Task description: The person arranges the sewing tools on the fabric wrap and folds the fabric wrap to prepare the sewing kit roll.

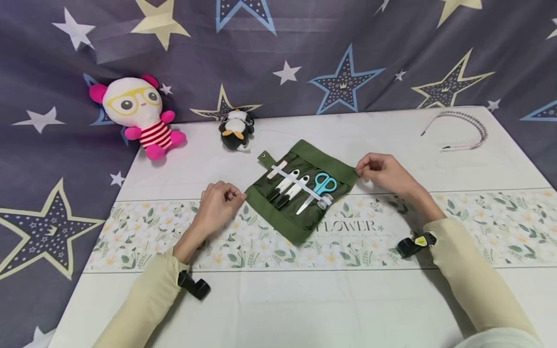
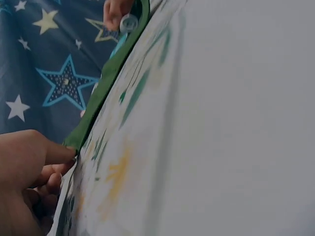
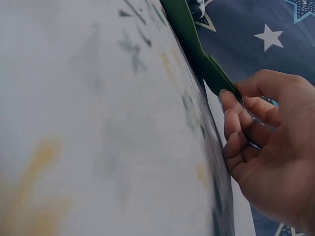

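A green fabric tool pouch (image 1: pixel 300 237) lies unfolded and slanted on the table, its snap tab (image 1: pixel 264 158) sticking out at the upper left. Under its white elastic band sit turquoise-handled scissors (image 1: pixel 325 184), two white-and-black tools (image 1: pixel 285 185), a small pale stick-like item (image 1: pixel 276 169) and a small clear round item (image 1: pixel 325 201). My left hand (image 1: pixel 219 205) pinches the pouch's left corner between thumb and finger. At the opposite corner, my right hand (image 1: pixel 385 171) pinches the edge; the right wrist view shows thumb and fingertips on the green fabric (image 3: pixel 216 78).
A pink-and-white plush toy (image 1: pixel 141 113) sits at the back left, with a small penguin plush (image 1: pixel 236 129) beside it. Towards the back right lies a headband (image 1: pixel 465 126). The white tablecloth (image 1: pixel 283 309) has a floral strip, and a star-patterned curtain (image 1: pixel 287 48) hangs behind.
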{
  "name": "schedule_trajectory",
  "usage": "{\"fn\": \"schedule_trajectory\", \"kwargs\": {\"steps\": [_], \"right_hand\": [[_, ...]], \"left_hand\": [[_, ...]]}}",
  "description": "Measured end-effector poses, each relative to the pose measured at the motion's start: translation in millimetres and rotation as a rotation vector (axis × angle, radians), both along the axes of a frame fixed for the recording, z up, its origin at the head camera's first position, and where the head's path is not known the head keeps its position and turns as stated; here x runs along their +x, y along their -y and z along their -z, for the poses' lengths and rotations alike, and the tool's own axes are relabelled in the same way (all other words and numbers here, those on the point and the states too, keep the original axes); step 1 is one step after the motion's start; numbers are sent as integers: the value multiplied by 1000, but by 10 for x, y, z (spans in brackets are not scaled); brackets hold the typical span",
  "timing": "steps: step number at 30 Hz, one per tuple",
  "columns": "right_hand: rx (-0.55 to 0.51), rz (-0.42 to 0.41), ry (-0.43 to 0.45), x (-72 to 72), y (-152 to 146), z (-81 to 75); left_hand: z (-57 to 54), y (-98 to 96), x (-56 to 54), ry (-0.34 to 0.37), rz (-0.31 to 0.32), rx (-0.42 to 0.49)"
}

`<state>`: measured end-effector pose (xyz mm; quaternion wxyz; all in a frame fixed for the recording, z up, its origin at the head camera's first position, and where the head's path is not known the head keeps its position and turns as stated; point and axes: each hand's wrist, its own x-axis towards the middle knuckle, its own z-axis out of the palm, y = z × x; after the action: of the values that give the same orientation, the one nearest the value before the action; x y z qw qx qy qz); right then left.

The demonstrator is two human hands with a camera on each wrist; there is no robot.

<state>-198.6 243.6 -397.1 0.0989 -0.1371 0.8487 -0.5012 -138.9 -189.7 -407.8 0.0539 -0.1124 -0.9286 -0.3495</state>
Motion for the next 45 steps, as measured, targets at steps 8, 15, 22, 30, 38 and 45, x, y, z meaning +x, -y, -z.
{"fn": "schedule_trajectory", "kwargs": {"steps": [8, 15, 22, 30, 38, 45], "right_hand": [[32, -102, -19, 224, -175, -26], [51, -129, 11, 383, -202, -50], [76, -151, -2, 571, -207, -62], [130, -175, -53, 725, -179, -31], [157, -178, -46, 830, -156, -42], [175, -195, -33, 867, -126, -64]], "left_hand": [[-11, -78, -358, 106, 22, 73], [-45, -243, -654, 141, -16, 91], [-61, -431, -845, 148, -61, 68], [-41, -607, -1028, 125, -94, 66], [-20, -705, -1116, 101, -87, 51], [-6, -745, -1134, 85, -101, 43]]}}
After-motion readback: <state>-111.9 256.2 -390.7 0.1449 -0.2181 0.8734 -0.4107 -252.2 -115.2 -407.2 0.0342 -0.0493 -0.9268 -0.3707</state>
